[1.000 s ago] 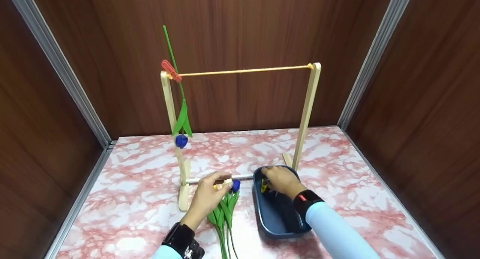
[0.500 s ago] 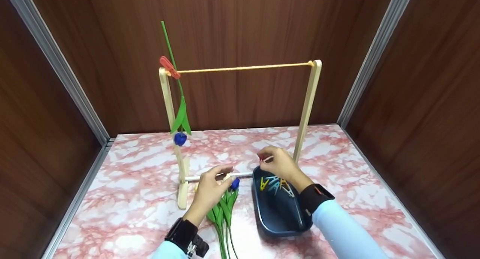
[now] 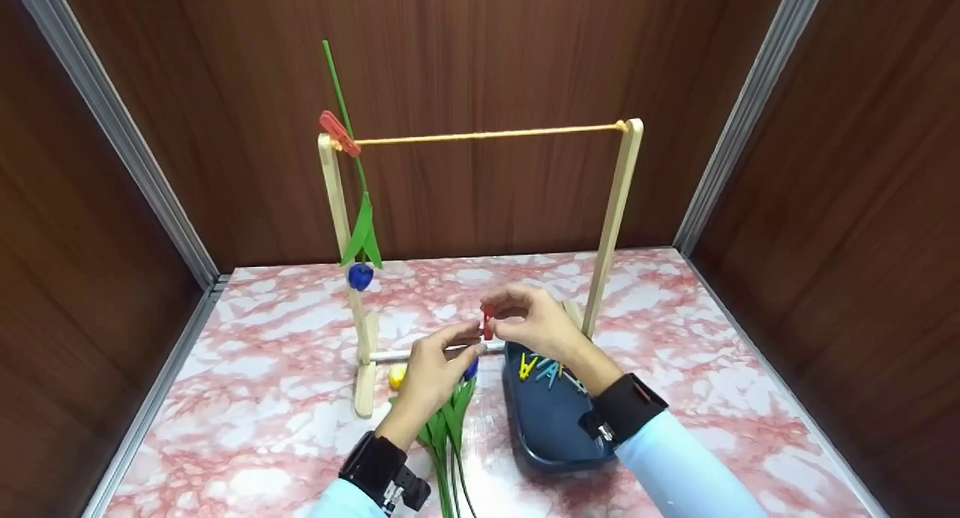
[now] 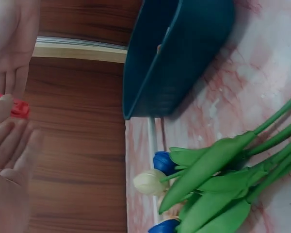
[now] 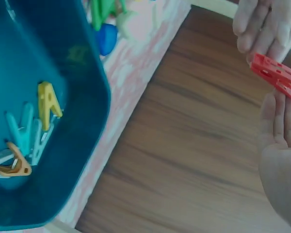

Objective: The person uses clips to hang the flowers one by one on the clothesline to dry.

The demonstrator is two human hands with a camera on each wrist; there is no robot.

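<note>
My right hand (image 3: pixel 536 323) pinches a red clothespin (image 3: pixel 488 323) between thumb and fingers, above the table by the tray's far left corner. My left hand (image 3: pixel 435 364) is beside it, its fingertips right at the clothespin, thumb and index finger apart. In the right wrist view the red clothespin (image 5: pixel 276 75) lies between the fingers of both hands. Below the left hand lie several artificial tulips with green leaves (image 3: pixel 450 420); a yellow bloom (image 3: pixel 397 376) and a blue bloom (image 3: pixel 471 368) show. The left wrist view also shows a white bloom (image 4: pixel 150 182).
A dark blue tray (image 3: pixel 555 435) holds several clothespins, including a yellow one (image 5: pixel 47 104). Behind, a wooden frame (image 3: pixel 615 226) carries a yellow cord (image 3: pixel 480 136). A red clothespin (image 3: pixel 340 133) holds a blue tulip (image 3: pixel 361 276) upside down at its left end.
My right hand has risen out of the tray with the red clothespin and moved left to my left hand. My left hand has shifted slightly right and up from over the tulip blooms.
</note>
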